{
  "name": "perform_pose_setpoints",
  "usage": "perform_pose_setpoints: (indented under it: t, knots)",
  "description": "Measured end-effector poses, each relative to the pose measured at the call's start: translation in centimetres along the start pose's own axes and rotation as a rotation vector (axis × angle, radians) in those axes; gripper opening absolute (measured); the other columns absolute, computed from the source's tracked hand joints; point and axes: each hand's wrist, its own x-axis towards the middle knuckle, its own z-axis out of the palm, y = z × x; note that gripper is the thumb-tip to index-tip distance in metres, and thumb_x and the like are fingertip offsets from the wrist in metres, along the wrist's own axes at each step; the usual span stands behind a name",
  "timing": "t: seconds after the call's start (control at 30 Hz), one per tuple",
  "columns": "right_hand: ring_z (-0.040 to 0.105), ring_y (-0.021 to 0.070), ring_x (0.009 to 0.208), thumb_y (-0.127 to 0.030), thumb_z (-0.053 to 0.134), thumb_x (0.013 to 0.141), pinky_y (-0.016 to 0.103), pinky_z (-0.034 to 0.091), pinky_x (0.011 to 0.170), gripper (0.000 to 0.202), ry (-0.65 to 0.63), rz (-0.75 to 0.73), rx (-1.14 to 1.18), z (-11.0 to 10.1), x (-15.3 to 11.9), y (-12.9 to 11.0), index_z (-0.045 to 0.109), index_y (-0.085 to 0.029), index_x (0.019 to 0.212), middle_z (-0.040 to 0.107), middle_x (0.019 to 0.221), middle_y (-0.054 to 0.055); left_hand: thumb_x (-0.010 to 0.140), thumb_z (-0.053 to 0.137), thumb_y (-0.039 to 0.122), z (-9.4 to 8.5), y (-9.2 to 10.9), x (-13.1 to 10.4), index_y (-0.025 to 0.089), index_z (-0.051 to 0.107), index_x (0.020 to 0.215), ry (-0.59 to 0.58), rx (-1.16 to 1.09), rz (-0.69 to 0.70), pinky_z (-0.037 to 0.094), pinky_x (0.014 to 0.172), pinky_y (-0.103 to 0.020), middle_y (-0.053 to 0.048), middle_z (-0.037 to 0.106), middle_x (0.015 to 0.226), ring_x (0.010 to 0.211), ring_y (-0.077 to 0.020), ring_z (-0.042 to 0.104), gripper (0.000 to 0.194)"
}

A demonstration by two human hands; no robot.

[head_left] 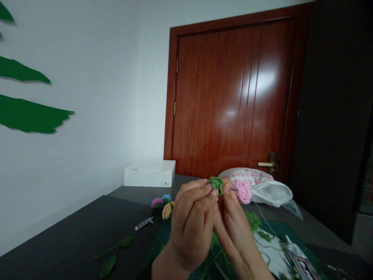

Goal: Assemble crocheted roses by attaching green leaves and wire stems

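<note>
Raised above the table, a small green crocheted piece (216, 185) sits between the fingertips of both hands. My left hand (194, 217) is closed, pinching its left side. At its right edge, my right hand (234, 217) is also closed, with its thumb and fingers around a thin dark stem (233, 189). That stem runs toward a pink crocheted flower (243, 191) just right of the hand. Whether the stem passes through the green piece is hidden by the fingers. Below the hands lie green yarn strands (215, 254).
A green cutting mat (160, 237) lies under the hands. On the left are green leaves (108, 266), a glue tube (144, 223) and small crocheted flowers (166, 210). Behind stand a white box (150, 174) and a plastic bag (247, 175). A labelled package (303, 264) is at right.
</note>
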Motion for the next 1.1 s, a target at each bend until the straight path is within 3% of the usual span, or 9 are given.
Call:
perform_pose_setpoints:
  t: [0.17,0.3,0.5,0.63,0.77,0.93,1.1]
  knots:
    - [0.055,0.0094,0.073,-0.031,0.068,0.088,0.024,0.050,0.082,0.018,-0.145,-0.141,-0.213,-0.4,0.4,-1.4,0.059,-0.022,0.076,0.058,0.078,-0.005,0.076,0.066,-0.008,0.3,0.7,0.7,0.015,0.065,0.082,0.046,-0.070,-0.078,0.060,0.077,-0.035,-0.003,0.067,0.085,0.087,-0.0175,0.067,0.024]
    - [0.055,0.0105,0.074,-0.030,0.070,0.087,0.026,0.048,0.081,0.018,-0.131,-0.263,-0.334,-0.5,0.4,-1.6,0.059,-0.022,0.075,0.059,0.081,-0.004,0.078,0.065,-0.006,0.4,0.9,0.8,0.017,0.063,0.081,0.059,-0.068,-0.098,0.060,0.075,-0.035,-0.002,0.067,0.082,0.084,-0.0170,0.066,0.023]
    - [0.054,0.0091,0.069,-0.032,0.073,0.084,0.022,0.049,0.074,0.019,-0.013,-0.075,-0.103,0.3,-0.2,-0.6,0.059,-0.023,0.075,0.057,0.074,-0.006,0.080,0.066,-0.002,0.1,0.3,-0.2,0.017,0.066,0.090,-0.012,0.067,-0.016,0.061,0.081,-0.036,-0.005,0.069,0.090,0.092,-0.0198,0.067,0.021]
    - [0.052,0.0085,0.062,-0.030,0.075,0.081,0.020,0.048,0.066,0.016,0.109,0.016,-0.053,0.4,-0.3,-0.2,0.061,-0.022,0.079,0.058,0.071,-0.007,0.086,0.061,0.001,-0.1,-0.2,-0.6,0.014,0.067,0.099,-0.071,0.120,0.068,0.060,0.085,-0.040,-0.008,0.069,0.095,0.097,-0.0219,0.066,0.020]
    - [0.047,0.0081,0.055,-0.033,0.078,0.077,0.019,0.046,0.058,0.022,0.146,0.096,-0.022,0.2,0.0,-0.1,0.060,-0.020,0.076,0.056,0.067,-0.006,0.086,0.061,0.001,-0.2,-0.3,-0.8,0.012,0.066,0.102,-0.083,0.128,0.103,0.060,0.088,-0.041,-0.009,0.068,0.097,0.100,-0.0228,0.066,0.021]
    - [0.040,0.0059,0.049,-0.029,0.078,0.078,0.015,0.043,0.053,0.029,0.123,0.152,0.013,-0.2,0.5,-0.7,0.052,-0.019,0.068,0.048,0.058,-0.009,0.084,0.062,-0.001,0.1,-0.1,-0.8,0.011,0.065,0.103,-0.093,0.080,0.086,0.059,0.089,-0.040,-0.010,0.068,0.098,0.100,-0.0228,0.065,0.022]
    - [0.044,0.0067,0.054,-0.029,0.076,0.079,0.015,0.045,0.057,0.030,-0.033,0.119,-0.062,-0.4,0.8,-1.7,0.050,-0.020,0.067,0.048,0.061,-0.008,0.082,0.060,-0.003,0.2,0.4,0.6,0.015,0.065,0.088,-0.105,-0.091,-0.052,0.058,0.082,-0.039,-0.007,0.066,0.090,0.091,-0.0204,0.064,0.019]
